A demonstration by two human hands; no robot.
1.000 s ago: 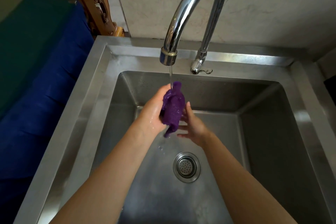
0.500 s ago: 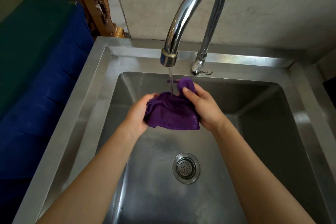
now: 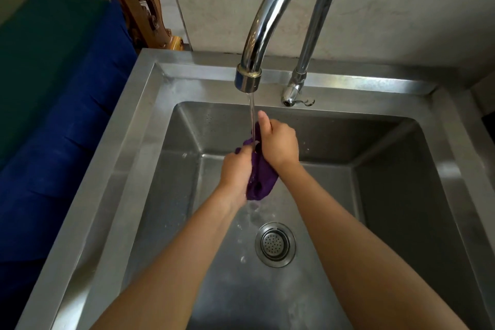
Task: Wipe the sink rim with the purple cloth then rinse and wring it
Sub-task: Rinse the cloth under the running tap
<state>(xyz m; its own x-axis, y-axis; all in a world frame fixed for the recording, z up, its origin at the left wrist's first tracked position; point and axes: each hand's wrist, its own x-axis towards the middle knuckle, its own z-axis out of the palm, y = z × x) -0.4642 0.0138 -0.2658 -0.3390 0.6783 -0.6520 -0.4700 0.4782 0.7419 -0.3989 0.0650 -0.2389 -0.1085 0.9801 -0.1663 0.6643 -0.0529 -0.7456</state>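
The purple cloth [image 3: 261, 179] is bunched into a thick roll over the steel sink basin, under a thin stream of water from the chrome tap [image 3: 247, 79]. My left hand [image 3: 237, 171] grips its lower part. My right hand [image 3: 278, 143] is closed around its upper part, thumb pointing up beside the stream. Water drips from the cloth's bottom end toward the basin floor. The sink rim [image 3: 128, 120] runs around the basin, wet at the back left.
The round drain strainer [image 3: 275, 244] sits in the basin floor just below my hands. The tap's lever handle [image 3: 293, 94] is at the back rim. A blue and green cloth-covered surface [image 3: 53, 115] lies left of the sink, with carved wooden furniture [image 3: 142, 0] behind it.
The cloth was spread wide between both hands half a second ago; now it is squeezed into a tight roll, my right hand above my left, and water drips off its lower end.
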